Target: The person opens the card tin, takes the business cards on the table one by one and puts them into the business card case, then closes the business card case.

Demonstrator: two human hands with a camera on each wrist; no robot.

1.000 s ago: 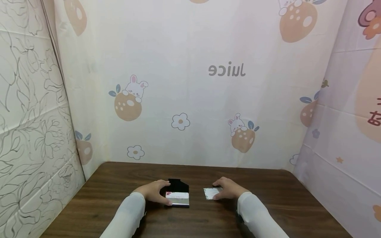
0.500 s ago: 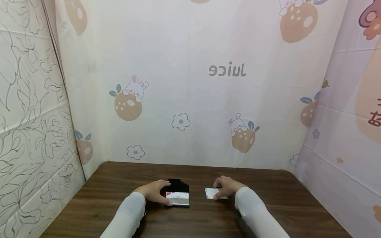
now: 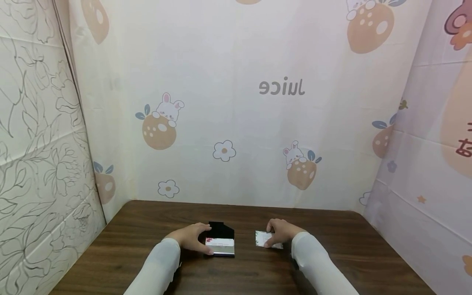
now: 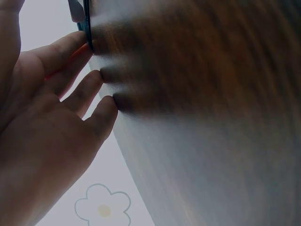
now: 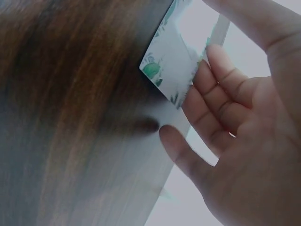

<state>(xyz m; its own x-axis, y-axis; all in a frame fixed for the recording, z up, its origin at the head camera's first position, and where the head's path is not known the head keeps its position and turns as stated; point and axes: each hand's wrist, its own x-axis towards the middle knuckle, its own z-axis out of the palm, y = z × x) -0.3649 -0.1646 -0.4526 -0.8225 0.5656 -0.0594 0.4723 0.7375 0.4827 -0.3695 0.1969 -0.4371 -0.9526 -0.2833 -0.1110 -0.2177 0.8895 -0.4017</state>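
Note:
On the table lies a business card case (image 3: 223, 249), its black lid folded back and its silver front facing up. A white card (image 3: 221, 241) with red flowers shows inside it. My left hand (image 3: 189, 237) holds the case by its left side, thumb at the near corner and fingers at the far edge. In the left wrist view only the case's dark edge (image 4: 87, 23) appears, by the fingertips. To the right, my right hand (image 3: 283, 232) pinches a white card (image 3: 262, 237) with green leaves (image 5: 174, 61). Whether several cards are stacked there, I cannot tell.
The dark wooden table (image 3: 236, 276) runs back to a white patterned curtain (image 3: 236, 114). More patterned cloth hangs along the left and right sides. A strip of bare wood separates the case from the leafy card.
The leafy card has shifted slightly right and turned a little, with more of it showing past my right thumb. My right hand has moved slightly; the left hand and case have stayed put.

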